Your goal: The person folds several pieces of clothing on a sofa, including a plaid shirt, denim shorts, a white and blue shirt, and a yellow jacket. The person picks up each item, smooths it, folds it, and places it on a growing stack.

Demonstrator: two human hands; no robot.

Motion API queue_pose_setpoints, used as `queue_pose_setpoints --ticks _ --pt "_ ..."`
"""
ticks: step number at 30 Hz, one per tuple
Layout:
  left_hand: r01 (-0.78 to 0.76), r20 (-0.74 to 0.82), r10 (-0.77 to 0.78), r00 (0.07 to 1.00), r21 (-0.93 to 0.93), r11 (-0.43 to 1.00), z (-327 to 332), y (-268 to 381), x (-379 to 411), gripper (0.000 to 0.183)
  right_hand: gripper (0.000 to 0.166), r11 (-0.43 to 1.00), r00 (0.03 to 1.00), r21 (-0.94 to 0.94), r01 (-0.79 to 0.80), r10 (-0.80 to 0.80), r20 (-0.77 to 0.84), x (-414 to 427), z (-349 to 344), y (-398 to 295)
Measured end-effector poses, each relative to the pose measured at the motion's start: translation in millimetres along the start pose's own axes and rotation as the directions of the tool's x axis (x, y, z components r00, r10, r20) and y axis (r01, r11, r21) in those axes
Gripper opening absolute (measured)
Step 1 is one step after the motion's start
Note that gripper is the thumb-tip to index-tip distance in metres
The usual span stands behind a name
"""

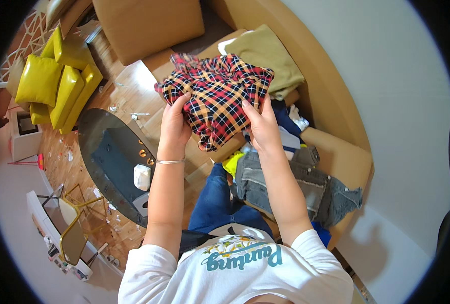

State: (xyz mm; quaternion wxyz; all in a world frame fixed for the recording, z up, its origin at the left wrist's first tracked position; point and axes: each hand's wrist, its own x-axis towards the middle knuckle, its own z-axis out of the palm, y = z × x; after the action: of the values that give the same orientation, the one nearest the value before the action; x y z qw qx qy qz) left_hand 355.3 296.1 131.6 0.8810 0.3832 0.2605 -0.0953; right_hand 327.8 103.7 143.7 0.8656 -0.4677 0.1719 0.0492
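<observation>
A plaid cloth garment [221, 98], red, black and yellow with white lines, is bunched between both hands over the sofa. My left hand [176, 121] grips its left lower edge, thumb on top. My right hand [263, 123] holds the right side, with the thumb over the cloth and the other fingers partly hidden beneath. Beyond it, an olive folded cloth [266, 57] lies on the sofa. Nearer, to the right, a grey denim garment [282, 182] is spread over a pile with a bright yellow cloth [232, 163] and dark blue cloth [283, 117].
A tan sofa [339, 152] curves along the wall at right. On the left stands a dark oval table [107, 159] with a white package [142, 177]. Farther left are a yellow armchair [69, 83] and a chair [73, 235]. Scraps litter the wooden floor [61, 152].
</observation>
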Motion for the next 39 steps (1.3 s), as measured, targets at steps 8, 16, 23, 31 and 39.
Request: queue_pose_setpoints --ticks 8,16,23,31,39 --pt "0.22 -0.08 -0.212 0.974 0.104 0.97 -93.9 -70.1 117.7 0.044 0.053 0.96 0.971 -0.261 -0.102 0.039 -0.236 103.5 -50.0 129.1" --pt "0.44 -0.239 -0.402 0.884 0.133 0.888 -141.7 -144.5 142.4 0.043 0.064 0.72 0.733 -0.301 -0.626 0.411 -0.541 96.9 -139.0 189.5" --pt "0.258 -0.311 -0.208 0.927 0.126 0.958 -141.5 -121.7 194.4 0.049 0.066 0.64 0.889 -0.759 -0.125 -0.267 -0.371 159.5 -134.0 205.0" --pt "0.259 -0.427 0.063 0.902 0.653 0.712 -161.9 -134.0 196.8 0.084 0.045 0.262 0.91 -0.899 -0.351 -0.129 -0.393 154.5 -128.2 165.3" --pt "0.14 -0.281 0.522 0.805 0.946 0.294 -116.3 -103.1 207.9 0.082 0.04 -0.019 0.905 -0.917 0.398 -0.154 0.396 107.8 -82.2 186.8"
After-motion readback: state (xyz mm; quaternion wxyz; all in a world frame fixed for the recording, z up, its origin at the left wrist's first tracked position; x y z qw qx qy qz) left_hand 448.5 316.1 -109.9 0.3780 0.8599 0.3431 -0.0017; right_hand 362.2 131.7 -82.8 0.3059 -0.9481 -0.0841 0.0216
